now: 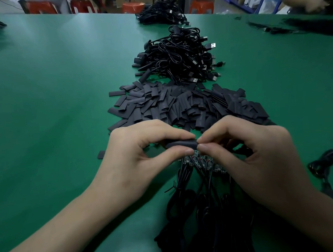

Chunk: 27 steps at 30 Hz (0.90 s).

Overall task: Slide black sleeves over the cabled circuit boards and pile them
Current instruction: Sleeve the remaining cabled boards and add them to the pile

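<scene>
My left hand [142,156] pinches a black sleeve [180,144] between thumb and forefinger, holding it level above the table. My right hand [246,152] pinches something small at the sleeve's right end; whether that is a board or the sleeve's rim is hidden by the fingers. Just below the hands lies a bunch of bare circuit boards [200,161], their black cables [203,210] running toward me. A heap of loose black sleeves [180,104] spreads beyond the hands. Farther back stands a pile of sleeved boards with USB cables [179,57].
Everything lies on a green table [54,93]. A second cable pile [161,11] sits at the far edge. More cables [325,163] lie at the right. Another person's arm [305,1] works at the far right corner. Orange stools [201,6] stand behind the table.
</scene>
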### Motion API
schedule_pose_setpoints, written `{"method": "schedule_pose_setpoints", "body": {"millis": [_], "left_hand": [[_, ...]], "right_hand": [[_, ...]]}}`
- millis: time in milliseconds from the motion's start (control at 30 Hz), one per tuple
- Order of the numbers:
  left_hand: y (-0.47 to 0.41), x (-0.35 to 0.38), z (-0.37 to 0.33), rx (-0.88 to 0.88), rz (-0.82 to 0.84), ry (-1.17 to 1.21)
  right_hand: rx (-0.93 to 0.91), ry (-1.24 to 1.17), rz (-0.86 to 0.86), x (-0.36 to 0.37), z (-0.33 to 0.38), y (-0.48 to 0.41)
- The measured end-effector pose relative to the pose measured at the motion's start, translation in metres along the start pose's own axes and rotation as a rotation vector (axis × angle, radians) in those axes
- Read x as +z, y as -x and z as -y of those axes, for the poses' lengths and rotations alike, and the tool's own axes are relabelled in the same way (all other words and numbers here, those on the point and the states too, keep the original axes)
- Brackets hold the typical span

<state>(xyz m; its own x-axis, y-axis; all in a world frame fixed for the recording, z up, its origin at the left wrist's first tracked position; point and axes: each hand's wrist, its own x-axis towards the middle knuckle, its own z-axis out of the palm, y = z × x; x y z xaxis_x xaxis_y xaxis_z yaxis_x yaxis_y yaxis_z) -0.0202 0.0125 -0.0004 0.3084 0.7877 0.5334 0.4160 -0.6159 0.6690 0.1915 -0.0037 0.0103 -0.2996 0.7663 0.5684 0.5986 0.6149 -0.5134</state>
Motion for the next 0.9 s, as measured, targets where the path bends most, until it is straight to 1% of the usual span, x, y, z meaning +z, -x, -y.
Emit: {"method": "schedule_pose_setpoints", "body": {"millis": [133,200,267,367,500,633,800,900], "left_hand": [[-0.002,-0.003,-0.002,0.015,-0.083,-0.034],[-0.001,-0.004,-0.002,-0.006,-0.134,-0.052],[-0.001,-0.001,-0.001,-0.048,-0.18,-0.08],[0.0,0.003,-0.001,-0.082,-0.235,-0.098],[0.001,0.004,-0.003,-0.101,-0.24,-0.042],[0.002,0.005,-0.006,-0.134,-0.226,0.048],[0.001,0.004,-0.009,-0.133,-0.23,0.048],[0.001,0.002,-0.011,-0.085,-0.24,-0.043]], "right_hand": [[0.107,-0.158,-0.01,-0.003,0.002,-0.001],[0.144,-0.202,0.028,-0.004,0.001,-0.001],[0.131,-0.169,0.048,-0.002,0.001,-0.001],[0.083,-0.072,0.025,0.003,0.003,0.0],[0.036,0.045,-0.021,0.006,0.004,0.003],[-0.018,0.122,0.002,0.007,0.004,0.004],[-0.03,0.141,0.005,0.009,0.003,0.004],[-0.014,0.099,0.001,0.01,0.001,0.005]]}}
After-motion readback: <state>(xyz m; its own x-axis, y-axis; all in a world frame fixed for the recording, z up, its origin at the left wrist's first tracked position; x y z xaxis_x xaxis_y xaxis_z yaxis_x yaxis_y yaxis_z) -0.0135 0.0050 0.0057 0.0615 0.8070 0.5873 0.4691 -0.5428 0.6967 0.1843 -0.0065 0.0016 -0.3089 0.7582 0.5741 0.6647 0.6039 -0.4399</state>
